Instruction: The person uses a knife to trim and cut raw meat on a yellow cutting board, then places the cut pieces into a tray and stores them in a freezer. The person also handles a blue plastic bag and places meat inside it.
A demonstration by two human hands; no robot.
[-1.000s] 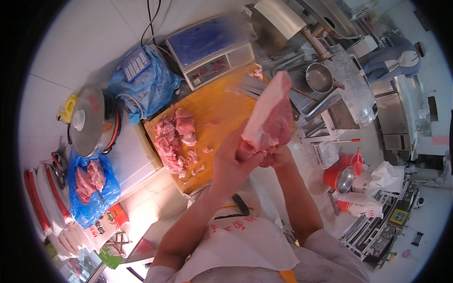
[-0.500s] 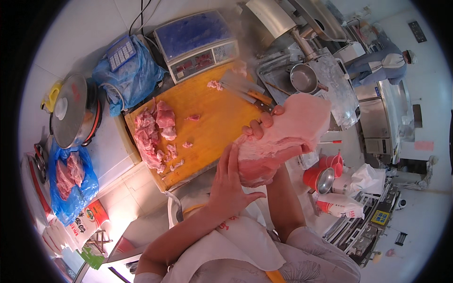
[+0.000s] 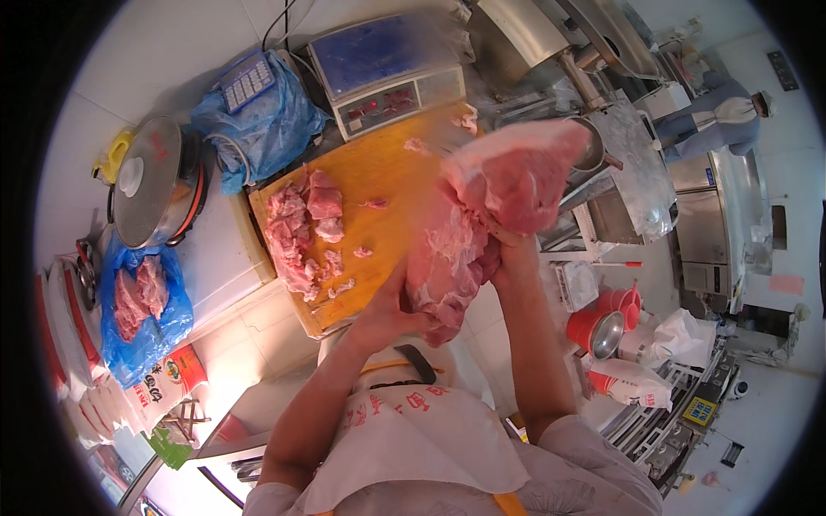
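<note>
A large slab of raw pork, pink with pale fat, is held up in both hands over the near right part of the yellow cutting board. My left hand grips its lower left end, thumb and fingers around the edge. On the other side, my right hand supports it from beneath, its fingers partly hidden by the meat. Cut pork pieces lie heaped at the board's left, with small scraps beside them. Whatever lies on the board behind the slab is hidden.
A weighing scale stands behind the board. To the left are a lidded pan, a blue bag and more meat in another blue bag. Red buckets stand at right; a co-worker is farther off.
The slab has been turned over, its smooth pale side giving way to the red, fleshy side. Both hands have shifted, the left down to its lower end. The knives are now hidden.
</note>
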